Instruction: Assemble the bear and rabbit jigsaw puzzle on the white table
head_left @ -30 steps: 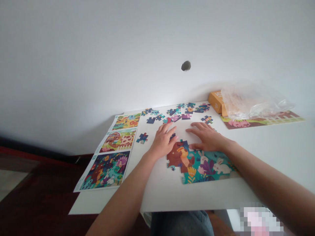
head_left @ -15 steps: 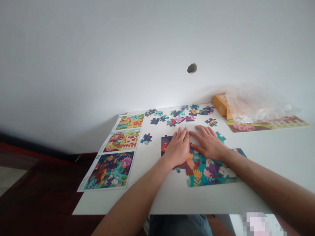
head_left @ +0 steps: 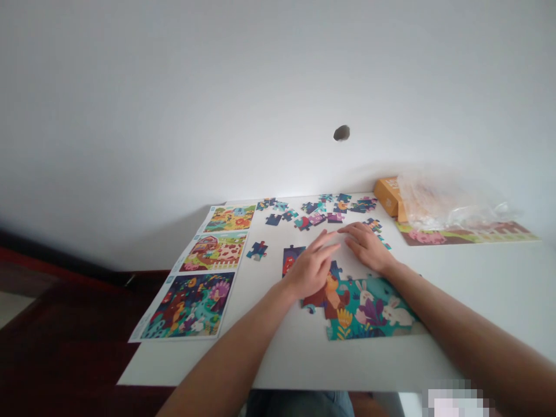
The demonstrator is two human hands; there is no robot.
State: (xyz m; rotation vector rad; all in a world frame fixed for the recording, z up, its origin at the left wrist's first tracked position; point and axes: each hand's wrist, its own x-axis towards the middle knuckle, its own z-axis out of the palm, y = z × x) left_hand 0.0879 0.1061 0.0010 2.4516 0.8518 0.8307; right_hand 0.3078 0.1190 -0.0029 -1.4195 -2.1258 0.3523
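Note:
A partly joined puzzle (head_left: 373,310) with rabbits, a fox and plants lies near the table's front. Over its upper left part is my left hand (head_left: 311,269), fingers spread and pointing right, covering some pieces; nothing shows in it. My right hand (head_left: 367,246) rests just above the puzzle's top edge, fingers apart and pointing left, holding nothing visible. Between the fingertips of both hands bare white table shows. Loose pieces (head_left: 317,219) are scattered behind the hands, and one dark blue piece (head_left: 257,251) lies apart at the left.
A sheet with three pictures (head_left: 212,248) lies on the left of the white table (head_left: 278,365). At the back right, an orange box (head_left: 388,197) and a clear plastic bag (head_left: 452,200) stand by a farm picture strip (head_left: 482,233). The wall rises behind.
My hands have lifted or slid apart a little at the fingertips, showing more of the puzzle's rabbits and fox. The view has tilted slightly upward.

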